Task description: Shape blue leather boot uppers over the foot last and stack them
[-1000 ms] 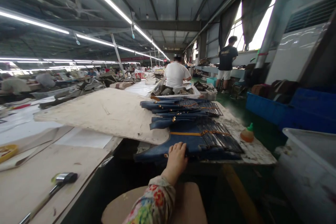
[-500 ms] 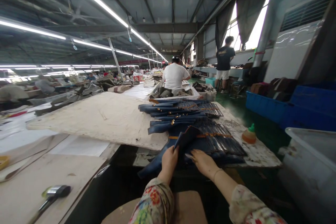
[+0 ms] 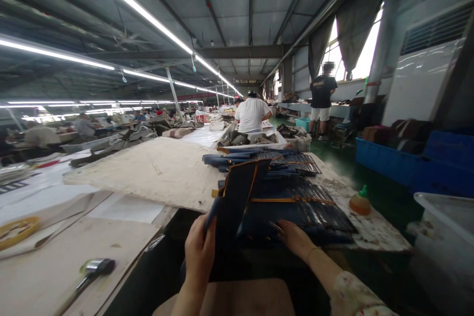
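My left hand [image 3: 199, 244] is closed on the edge of a dark blue piece [image 3: 237, 192] with orange edging, raised and tilted above the front of the table. Low at the near edge of the stack, my right hand [image 3: 296, 239] has its fingers drawn together, with a small pale sliver showing at the tips; its kind cannot be made out. Beside and beyond both hands lie layered dark blue pieces [image 3: 276, 210] with orange strips and shiny dark ends to the right. More blue pieces [image 3: 218, 159] are stacked behind them.
A pale board [image 3: 148, 170] covers the table to the left. A brush [image 3: 92, 271] and a yellow round tray [image 3: 22, 232] lie at lower left. On the right stand a green-capped glue bottle [image 3: 360, 201] and a grey bin [image 3: 444, 207]. A person in white [image 3: 252, 114] sits ahead.
My left hand has come left and nearer, pulling the blue piece up and out from the stack. My right hand stays by the stack's near edge. The view has shifted slightly.
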The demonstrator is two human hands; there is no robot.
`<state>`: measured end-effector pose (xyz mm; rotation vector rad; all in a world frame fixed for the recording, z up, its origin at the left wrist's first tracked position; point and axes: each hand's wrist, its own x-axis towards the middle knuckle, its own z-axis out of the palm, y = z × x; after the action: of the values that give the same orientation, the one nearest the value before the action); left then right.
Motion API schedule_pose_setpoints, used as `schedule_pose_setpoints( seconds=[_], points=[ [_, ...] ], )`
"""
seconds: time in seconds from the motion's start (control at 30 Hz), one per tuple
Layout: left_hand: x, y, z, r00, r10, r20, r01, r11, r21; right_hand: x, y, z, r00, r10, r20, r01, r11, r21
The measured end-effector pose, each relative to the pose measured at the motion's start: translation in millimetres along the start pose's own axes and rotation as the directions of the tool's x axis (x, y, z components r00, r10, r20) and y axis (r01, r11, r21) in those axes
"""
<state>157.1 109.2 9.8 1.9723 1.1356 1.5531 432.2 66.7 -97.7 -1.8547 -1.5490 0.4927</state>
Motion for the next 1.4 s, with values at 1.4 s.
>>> schedule_pose_setpoints(
  seconds=[1.4],
  points=[
    [-46,-52,-216.0,0.795,-0.560,-0.235,0.455,0.806,-0.379,-31,-270,-87,0.699,-0.630,-0.338,0.663,0.748,-0.022]
  ],
)
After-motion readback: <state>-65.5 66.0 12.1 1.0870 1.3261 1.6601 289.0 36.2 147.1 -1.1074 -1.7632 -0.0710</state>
